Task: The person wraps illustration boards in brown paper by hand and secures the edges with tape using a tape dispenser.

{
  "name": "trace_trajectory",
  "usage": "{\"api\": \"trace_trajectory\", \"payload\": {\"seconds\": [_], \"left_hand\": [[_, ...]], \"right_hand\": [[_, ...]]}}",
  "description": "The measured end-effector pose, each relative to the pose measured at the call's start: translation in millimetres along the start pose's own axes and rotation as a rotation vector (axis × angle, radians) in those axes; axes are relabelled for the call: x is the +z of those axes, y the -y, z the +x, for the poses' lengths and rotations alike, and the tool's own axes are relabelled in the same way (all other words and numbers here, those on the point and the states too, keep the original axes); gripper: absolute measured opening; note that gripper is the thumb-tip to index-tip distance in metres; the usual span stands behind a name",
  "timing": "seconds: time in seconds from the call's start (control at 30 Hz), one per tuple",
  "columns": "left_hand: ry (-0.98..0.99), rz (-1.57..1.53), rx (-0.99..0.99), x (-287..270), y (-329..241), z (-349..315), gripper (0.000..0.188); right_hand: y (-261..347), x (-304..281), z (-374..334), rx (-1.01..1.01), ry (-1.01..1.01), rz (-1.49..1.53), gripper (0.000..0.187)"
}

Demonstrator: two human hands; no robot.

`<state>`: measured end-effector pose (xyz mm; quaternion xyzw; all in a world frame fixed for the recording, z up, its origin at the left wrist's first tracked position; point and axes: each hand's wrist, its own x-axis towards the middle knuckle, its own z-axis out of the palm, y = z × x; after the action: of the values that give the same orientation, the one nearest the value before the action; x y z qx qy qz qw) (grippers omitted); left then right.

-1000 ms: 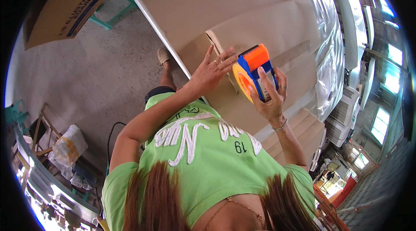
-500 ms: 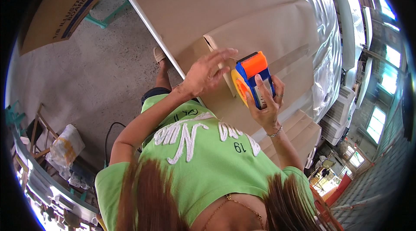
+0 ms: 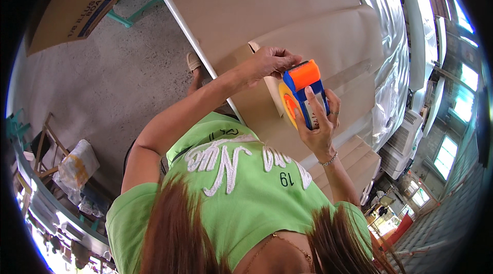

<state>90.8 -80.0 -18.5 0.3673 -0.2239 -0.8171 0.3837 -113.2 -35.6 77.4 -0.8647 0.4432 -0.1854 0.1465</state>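
Observation:
My right hand (image 3: 321, 127) is wrapped round a tape dispenser (image 3: 306, 75), blue and orange with a yellow-sided roll of tape. It is held above the table, its toothed cutting edge turned toward the far left. My left hand (image 3: 272, 63) has its fingers pinched together right at that edge. Whether a tape end lies between the fingertips is too small to tell. Beneath both hands lies brown wrapping paper (image 3: 313, 32), with a folded edge standing up close to the left hand. A shiny strip (image 3: 352, 72) shows on the paper to the right.
Silvery plastic sheeting (image 3: 393, 53) runs along the table's right side. The table's pale edge (image 3: 181, 22) is on the left, with another person's foot (image 3: 194, 62) beside it. A cardboard box (image 3: 77, 4) and a green stool (image 3: 123, 19) stand at the far left.
My left hand has moved right to the dispenser's toothed edge, and its spread fingers have closed into a pinch. The right hand keeps hold of the dispenser.

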Motion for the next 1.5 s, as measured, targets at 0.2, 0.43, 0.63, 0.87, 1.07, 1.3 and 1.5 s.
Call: {"api": "trace_trajectory", "payload": {"seconds": [0.2, 0.43, 0.63, 0.87, 1.07, 1.3, 1.5], "left_hand": [[-0.049, 0.025, 0.026, -6, -8, 3, 0.031], [-0.244, 0.199, 0.237, -7, -7, 10, 0.019], [-0.402, 0.345, 0.362, -7, -16, 8, 0.017], [-0.378, -0.374, 0.436, -39, -18, 18, 0.018], [-0.184, 0.045, 0.227, -64, -8, 11, 0.029], [-0.340, 1.382, 0.890, -31, 50, -29, 0.037], [-0.259, 1.409, 0.836, -35, 50, -27, 0.033]], "right_hand": [[9, -4, 11, 0.066, 0.082, -0.010, 0.059], [12, -7, 32, 0.074, 0.161, -0.060, 0.059], [12, -10, 46, 0.097, 0.240, -0.019, 0.058], [18, -18, 41, 0.264, 0.465, -0.149, 0.049], [9, -22, 5, 0.337, 0.437, -0.075, 0.046], [8, -28, 9, 0.389, 0.437, -0.064, 0.050], [0, -36, 2, 0.340, 0.415, 0.016, 0.048]]}}
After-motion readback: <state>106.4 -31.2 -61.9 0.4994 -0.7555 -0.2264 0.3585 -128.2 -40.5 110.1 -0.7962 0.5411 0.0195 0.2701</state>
